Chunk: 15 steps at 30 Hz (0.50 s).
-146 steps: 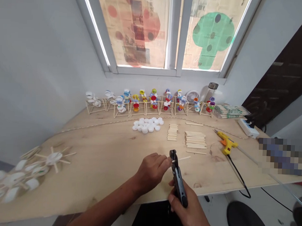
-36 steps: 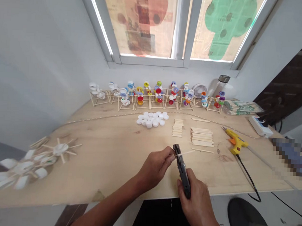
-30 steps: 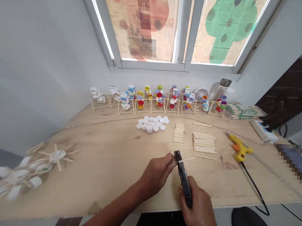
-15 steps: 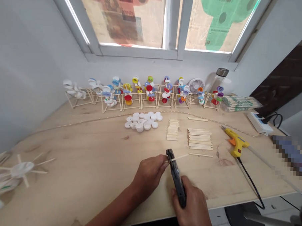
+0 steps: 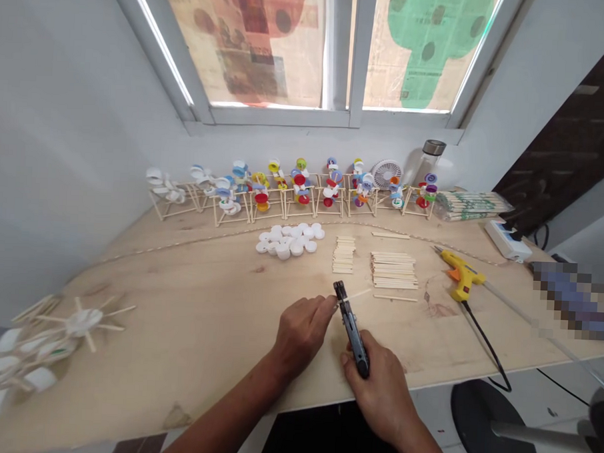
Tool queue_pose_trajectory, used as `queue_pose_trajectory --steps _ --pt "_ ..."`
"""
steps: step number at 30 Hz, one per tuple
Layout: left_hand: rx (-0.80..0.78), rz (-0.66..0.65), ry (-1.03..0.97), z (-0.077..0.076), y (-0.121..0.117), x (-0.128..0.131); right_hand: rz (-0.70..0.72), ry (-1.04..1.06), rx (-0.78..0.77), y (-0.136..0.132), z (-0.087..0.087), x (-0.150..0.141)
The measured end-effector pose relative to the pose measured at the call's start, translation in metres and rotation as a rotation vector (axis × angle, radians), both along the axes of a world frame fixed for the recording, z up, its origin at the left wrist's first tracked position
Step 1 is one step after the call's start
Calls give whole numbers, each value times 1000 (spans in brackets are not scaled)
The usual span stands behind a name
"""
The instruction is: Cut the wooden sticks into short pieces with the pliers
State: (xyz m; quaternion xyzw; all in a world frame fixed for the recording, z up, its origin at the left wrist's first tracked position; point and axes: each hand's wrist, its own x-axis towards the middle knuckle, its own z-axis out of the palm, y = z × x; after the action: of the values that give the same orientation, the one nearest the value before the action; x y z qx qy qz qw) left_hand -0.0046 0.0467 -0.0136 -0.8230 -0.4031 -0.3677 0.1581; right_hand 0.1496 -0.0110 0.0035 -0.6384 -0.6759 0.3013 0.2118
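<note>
My right hand (image 5: pixel 378 383) is closed round the dark handles of a pair of pliers (image 5: pixel 350 329), whose jaws point away from me. A thin wooden stick (image 5: pixel 358 294) lies across the jaws and sticks out to their right. On the jaws' left side, my left hand (image 5: pixel 302 330) pinches the stick's other end, which the fingers mostly hide. Beyond the hands lie a bundle of short sticks (image 5: pixel 343 255) and a stack of longer sticks (image 5: pixel 393 270). One single stick (image 5: pixel 395 298) rests in front of that stack.
White bottle caps (image 5: pixel 284 246) are heaped mid-table. Stick frames with coloured cap wheels (image 5: pixel 298 189) line the wall, near a small fan (image 5: pixel 387 175) and a bottle (image 5: pixel 427 162). A yellow glue gun (image 5: pixel 463 273) and a power strip (image 5: pixel 507 240) are at right; stick-and-cap wheels (image 5: pixel 83 322) at left.
The view has shifted with my head. Both hands keep the stick and pliers together in front of me, and the left fingers have turned slightly at the jaws.
</note>
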Motion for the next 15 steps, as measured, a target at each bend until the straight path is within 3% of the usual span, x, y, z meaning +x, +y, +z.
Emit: queue_pose_trajectory --steps 15 --pt "73 -61 53 12 -13 0 40 86 28 -17 5 5"
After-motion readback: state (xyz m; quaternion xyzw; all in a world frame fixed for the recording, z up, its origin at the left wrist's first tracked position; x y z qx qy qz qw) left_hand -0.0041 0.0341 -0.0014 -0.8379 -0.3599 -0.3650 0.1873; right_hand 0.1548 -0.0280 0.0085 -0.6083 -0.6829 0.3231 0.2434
